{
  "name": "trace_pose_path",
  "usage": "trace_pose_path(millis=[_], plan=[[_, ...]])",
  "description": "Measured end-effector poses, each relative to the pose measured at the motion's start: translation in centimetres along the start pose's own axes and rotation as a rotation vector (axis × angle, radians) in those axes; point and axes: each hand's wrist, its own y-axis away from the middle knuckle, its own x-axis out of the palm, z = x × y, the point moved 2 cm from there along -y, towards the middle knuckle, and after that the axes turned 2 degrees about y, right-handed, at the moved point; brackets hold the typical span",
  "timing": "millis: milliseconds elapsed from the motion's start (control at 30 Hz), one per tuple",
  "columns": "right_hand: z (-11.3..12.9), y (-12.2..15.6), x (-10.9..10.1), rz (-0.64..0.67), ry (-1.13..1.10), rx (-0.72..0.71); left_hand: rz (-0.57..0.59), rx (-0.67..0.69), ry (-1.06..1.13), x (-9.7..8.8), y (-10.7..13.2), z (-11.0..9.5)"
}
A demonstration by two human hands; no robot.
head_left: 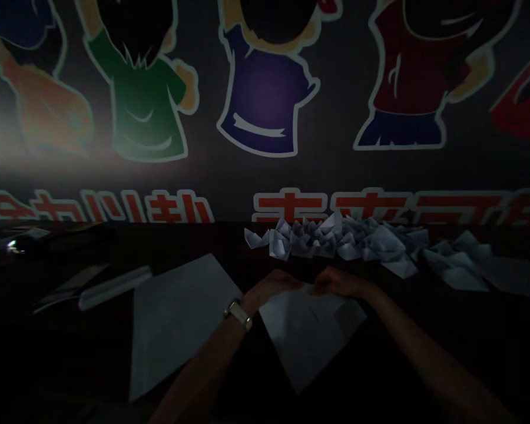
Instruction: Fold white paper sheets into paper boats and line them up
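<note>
The scene is very dim. A white sheet of paper (307,333) lies on the dark table in front of me, partly folded. My left hand (271,288), with a watch on its wrist, presses on the sheet's far edge with fingers curled. My right hand (338,281) presses the same edge just to the right, fingers bent down onto the paper. The two hands almost touch.
A stack of flat white sheets (176,321) lies to the left. A heap of several folded paper boats (335,238) sits at the table's back. Loose sheets (461,262) lie at right. A pale long object (115,287) rests at left. A cartoon banner (265,100) hangs behind.
</note>
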Motion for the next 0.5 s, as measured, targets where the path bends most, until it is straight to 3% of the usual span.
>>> trace_pose_path(millis=[500], plan=[[-0.1, -0.1, 0.1, -0.015, -0.075, -0.020, 0.017, 0.156, 0.071, 0.2, 1.0, -2.2]])
